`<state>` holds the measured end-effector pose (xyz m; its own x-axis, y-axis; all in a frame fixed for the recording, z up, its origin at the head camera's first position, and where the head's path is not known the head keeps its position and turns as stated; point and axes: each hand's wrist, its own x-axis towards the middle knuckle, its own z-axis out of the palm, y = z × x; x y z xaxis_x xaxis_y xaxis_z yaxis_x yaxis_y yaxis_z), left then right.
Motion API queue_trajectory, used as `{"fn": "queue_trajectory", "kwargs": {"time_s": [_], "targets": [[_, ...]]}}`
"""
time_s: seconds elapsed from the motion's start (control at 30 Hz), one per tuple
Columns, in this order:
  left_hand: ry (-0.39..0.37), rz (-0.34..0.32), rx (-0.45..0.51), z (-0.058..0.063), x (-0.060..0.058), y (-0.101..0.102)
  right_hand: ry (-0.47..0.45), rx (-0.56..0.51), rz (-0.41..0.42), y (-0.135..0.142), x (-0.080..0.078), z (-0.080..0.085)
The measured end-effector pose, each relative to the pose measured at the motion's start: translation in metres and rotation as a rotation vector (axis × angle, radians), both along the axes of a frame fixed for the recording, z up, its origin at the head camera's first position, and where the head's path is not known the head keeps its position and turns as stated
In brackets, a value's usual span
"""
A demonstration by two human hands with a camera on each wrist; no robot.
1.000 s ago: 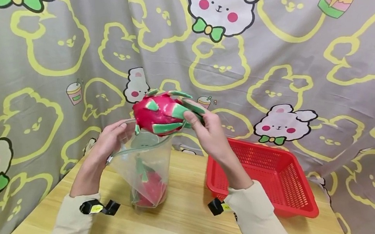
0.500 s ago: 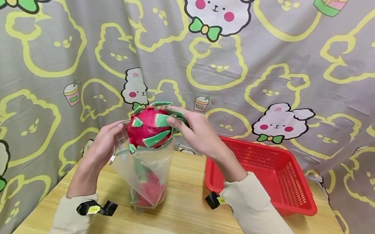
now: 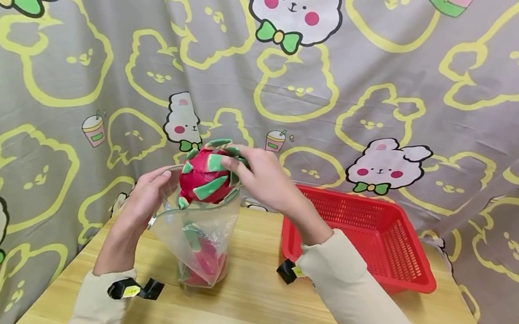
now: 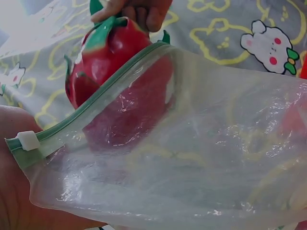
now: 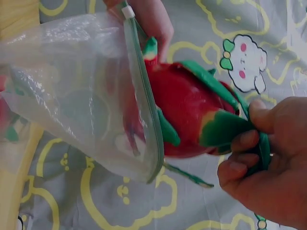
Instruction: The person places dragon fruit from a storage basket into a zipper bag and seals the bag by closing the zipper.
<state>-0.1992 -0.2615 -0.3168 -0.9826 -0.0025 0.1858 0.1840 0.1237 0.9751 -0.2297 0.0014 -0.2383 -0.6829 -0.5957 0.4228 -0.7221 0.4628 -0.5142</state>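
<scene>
At the mouth of the clear zip bag (image 3: pixel 172 233), head view: right hand (image 3: pixel 262 176) has a dragon fruit (image 3: pixel 206 177) part-way into the opening. Left hand (image 3: pixel 146 194) pinches the rim between thumb and fingers, holding it wide. Bag stands on the wood table (image 3: pixel 251 307) and already contains a second dragon fruit (image 3: pixel 207 261) low down; plastic is milky, so I wouldn't swear to the count. Red basket (image 3: pixel 397 249) sits to the right, partly behind the right forearm.

Left wrist view: green zip (image 4: pixel 91 101) crosses the fruit, lower part behind plastic, top outside. White slider (image 4: pixel 28 141) is parked at the near end, so zip is undone. Left fingertips not visible here.

Right wrist view: right thumb and fingers pinch the green scales at the fruit's tail; other end is inside the bag.

My read: insertion step, roughly mid-way. Next move calls for pushing the fruit down with the rim held wide, then letting go of the scales. Risk: loose scales snagging the zip edge.
</scene>
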Motion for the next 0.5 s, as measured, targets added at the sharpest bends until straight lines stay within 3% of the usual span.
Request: {"fn": "queue_trajectory", "kwargs": {"time_s": [0.27, 0.5], "targets": [[-0.018, 0.026, 0.075, 0.0, -0.001, 0.0, 0.107, 0.146, -0.001, -0.027, 0.005, -0.003], [0.041, -0.007, 0.105, -0.005, -0.004, -0.001, 0.12, 0.271, 0.058, -0.034, 0.004, -0.01]]}}
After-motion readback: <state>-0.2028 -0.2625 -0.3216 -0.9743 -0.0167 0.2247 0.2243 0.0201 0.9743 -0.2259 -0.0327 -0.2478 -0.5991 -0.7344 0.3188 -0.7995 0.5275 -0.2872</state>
